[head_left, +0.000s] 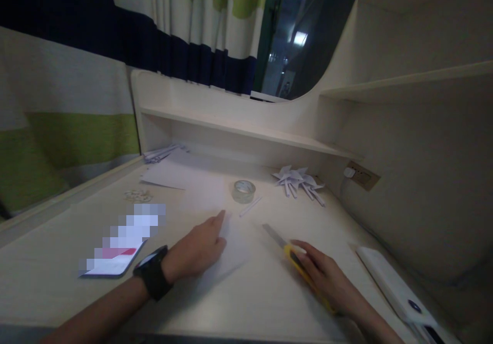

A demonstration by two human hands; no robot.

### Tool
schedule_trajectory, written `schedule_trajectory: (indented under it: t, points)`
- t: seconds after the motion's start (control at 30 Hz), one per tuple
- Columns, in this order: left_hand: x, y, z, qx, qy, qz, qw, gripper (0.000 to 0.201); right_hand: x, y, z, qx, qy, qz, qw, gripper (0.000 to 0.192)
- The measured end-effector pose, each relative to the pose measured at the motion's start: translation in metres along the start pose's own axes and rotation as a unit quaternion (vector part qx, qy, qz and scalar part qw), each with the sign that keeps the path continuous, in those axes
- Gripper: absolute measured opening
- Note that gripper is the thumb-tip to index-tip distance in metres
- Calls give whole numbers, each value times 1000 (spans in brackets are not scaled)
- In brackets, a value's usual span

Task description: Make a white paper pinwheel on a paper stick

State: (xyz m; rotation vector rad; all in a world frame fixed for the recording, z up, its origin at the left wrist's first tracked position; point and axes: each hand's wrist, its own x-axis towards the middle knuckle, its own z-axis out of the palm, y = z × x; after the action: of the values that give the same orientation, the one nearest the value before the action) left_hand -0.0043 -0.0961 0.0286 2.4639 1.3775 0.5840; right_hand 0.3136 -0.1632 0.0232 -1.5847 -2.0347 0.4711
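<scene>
My right hand [321, 272] is closed around a yellow utility knife [296, 262], its blade slid out and angled toward the back left, slightly blurred. On the desk's middle lies a white sheet of paper [231, 251]. My left hand [200, 249], with a dark watch on its wrist, rests at the sheet's left side, index finger stretched out and thumb apart; the other fingers are partly hidden. Just beyond that fingertip are a roll of clear tape [243, 192] and a thin white paper stick [250, 207].
Several paper pinwheels [296, 178] lie at the back right. More white paper [181, 172] and a bundle of paper sticks [162, 153] sit at the back left, near small pale pieces [137, 196]. A lit phone [119, 246] lies left; a white case-like object [393, 282] lies right.
</scene>
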Motion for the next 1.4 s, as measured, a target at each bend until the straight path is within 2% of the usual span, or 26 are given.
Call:
schedule_trajectory:
  t: [0.07, 0.1, 0.17, 0.33, 0.47, 0.57, 0.67, 0.77, 0.83, 0.87, 0.93, 1.0, 1.1, 1.2, 1.4]
  points:
    - [2, -8, 3, -39, 11, 13, 999, 63, -2, -21, 4, 73, -88, 19, 993, 40]
    - [3, -12, 5, -56, 20, 17, 998, 64, -3, -31, 8, 92, -110, 28, 989, 44]
    - [1, -17, 10, -90, 30, 24, 995, 65, -4, -48, 17, 76, -114, 11, 990, 47]
    - [-8, -12, 14, -161, 9, -52, 985, 63, 0, -69, 29, 15, -126, -72, 989, 19]
    - [-13, 4, 8, -259, -47, -79, 962, 57, 6, -70, 26, -11, -137, -94, 986, 17]
    - [-13, 14, 5, -282, -61, -74, 955, 40, 12, -62, 24, -27, -140, -96, 985, 17]
    - [-14, 19, 1, -203, -63, -29, 977, 22, 19, -53, 21, -31, -138, -91, 986, 20]
    - [-11, 17, -4, -20, -29, 52, 998, 17, 23, -46, 15, -30, -143, -92, 985, 20]
    - [-3, 12, -5, 62, -2, 130, 990, 18, 23, -44, 12, -40, -139, -99, 985, 19]
    - [3, 10, -4, 70, 5, 175, 982, 22, 22, -43, 11, -48, -133, -102, 985, 18]
    - [16, 5, 2, 48, -14, 276, 960, 35, 19, -43, 12, -64, -121, -103, 985, 17]
    - [30, 4, 12, 29, -34, 322, 946, 43, 16, -44, 13, -72, -114, -97, 986, 16]
    - [43, 6, 27, 7, -55, 319, 946, 45, 12, -44, 16, -71, -115, -86, 987, 16]
    - [49, 10, 36, 2, -53, 292, 955, 41, 9, -43, 17, -74, -112, -85, 987, 18]
    - [53, 8, 35, 0, -33, 198, 980, 43, 17, -31, 18, -105, -94, -91, 986, 15]
